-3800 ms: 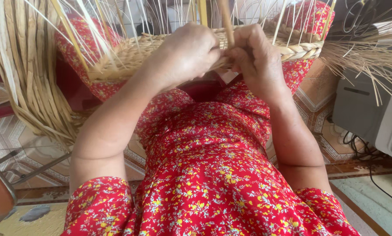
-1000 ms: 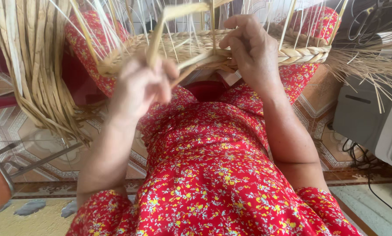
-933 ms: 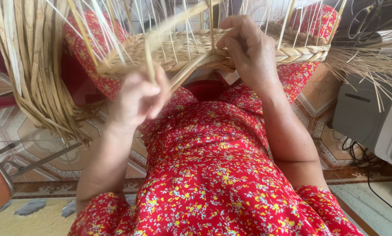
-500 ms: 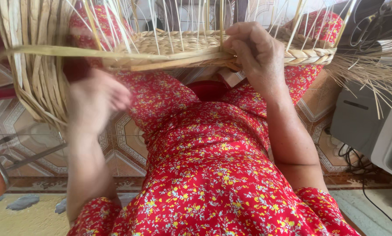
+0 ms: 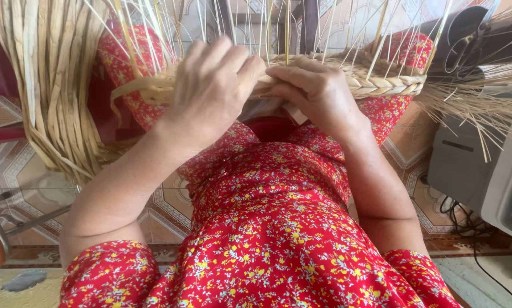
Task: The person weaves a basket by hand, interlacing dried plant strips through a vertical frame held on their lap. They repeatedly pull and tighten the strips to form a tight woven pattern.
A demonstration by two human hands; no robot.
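Observation:
A half-woven straw basket [image 5: 381, 80] rests on my knees, its braided rim facing me and thin upright stakes rising from it. My left hand [image 5: 213, 85] presses on the near rim, fingers closed over a flat pale straw strand [image 5: 139, 88] that loops out to the left. My right hand [image 5: 318, 91] pinches the rim beside it, fingertips meeting the left hand's. Both hands touch the weave. My red flowered dress [image 5: 267, 228] fills the lower view.
A thick bundle of long straw strips [image 5: 50, 85] hangs at the left. Loose thin straws [image 5: 484, 108] fan out at the right over a grey and white box-shaped appliance [image 5: 484, 171] with black cables. Patterned tile floor lies below.
My left hand pulled a straw strand out and down to the left, then came back up to the rim beside the right hand. The right hand stayed on the rim.

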